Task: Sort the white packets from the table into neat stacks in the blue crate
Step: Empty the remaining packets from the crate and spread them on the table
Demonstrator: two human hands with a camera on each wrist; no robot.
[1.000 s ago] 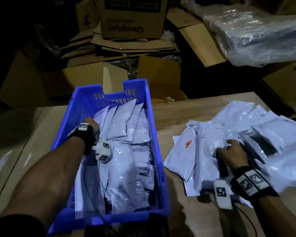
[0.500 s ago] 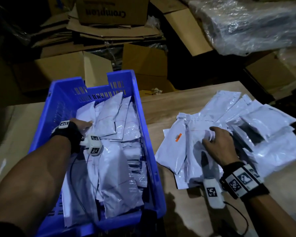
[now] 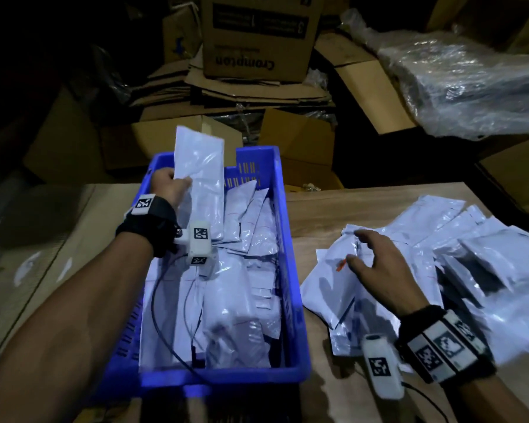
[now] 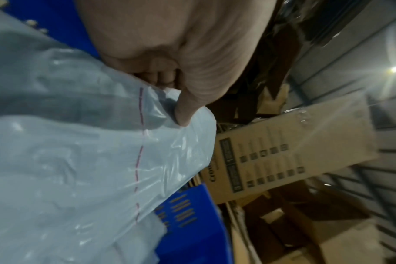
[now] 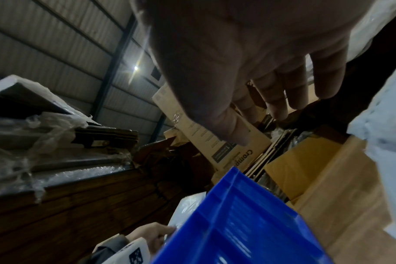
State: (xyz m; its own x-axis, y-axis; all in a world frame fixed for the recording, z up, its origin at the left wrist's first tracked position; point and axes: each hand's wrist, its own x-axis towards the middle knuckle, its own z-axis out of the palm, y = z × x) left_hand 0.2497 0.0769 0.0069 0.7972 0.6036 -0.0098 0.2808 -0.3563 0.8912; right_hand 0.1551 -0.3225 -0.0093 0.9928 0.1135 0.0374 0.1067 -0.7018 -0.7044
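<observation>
Since a second ago the left hand [image 3: 168,186] has risen out of the blue crate [image 3: 290,270], now pinching one white packet [image 3: 200,178] upright above the far-left corner, probably to square it before it joins the leaning rows already inside. Meanwhile the right hand [image 3: 379,270] has lifted off the loose packet pile [image 3: 458,257] on the wooden table [image 3: 333,199]; its fingers are spread and hold nothing, apparently poised to pick the next one.

Left hand [image 3: 168,186] grips white packet [image 3: 200,169] upright over blue crate [image 3: 287,239] — right hand [image 3: 376,270] spread over table pile [image 3: 471,254].
</observation>
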